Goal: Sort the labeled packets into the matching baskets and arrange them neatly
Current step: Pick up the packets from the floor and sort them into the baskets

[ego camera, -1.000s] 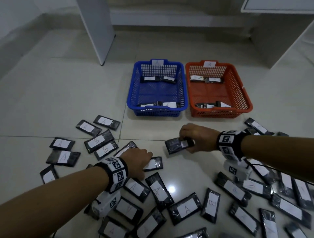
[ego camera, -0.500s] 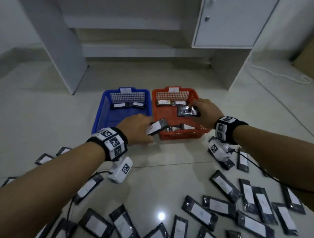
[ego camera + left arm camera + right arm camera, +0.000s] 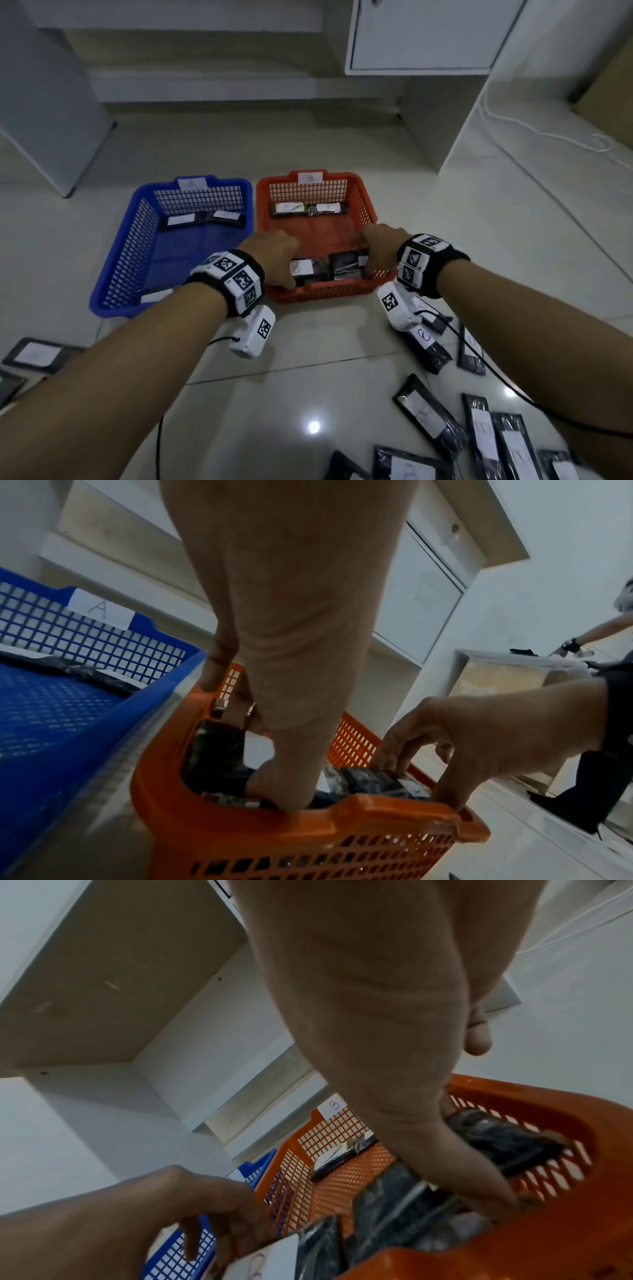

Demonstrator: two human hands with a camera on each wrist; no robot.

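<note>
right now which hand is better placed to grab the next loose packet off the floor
Probably the right hand: most loose packets in view lie on the floor below its wrist. Both hands hold packets in the orange basket, the left hand too.

Indoor room with the look of an office or a data-collection workspace rather than a lived-in home. The floor (image 3: 308,394) is pale glossy tile with visible grout lines and reflected ceiling lights. White laminate furniture stands on it: a desk panel (image 3: 44,102) at left and a cabinet door (image 3: 421,34) with a small knob at right. A white cable (image 3: 534,133) trails across the tiles. In the left wrist view a second person (image 3: 596,764) wearing a similar wristband works at a covered surface (image 3: 514,661) in the background, which suggests a shared recording site.
</note>
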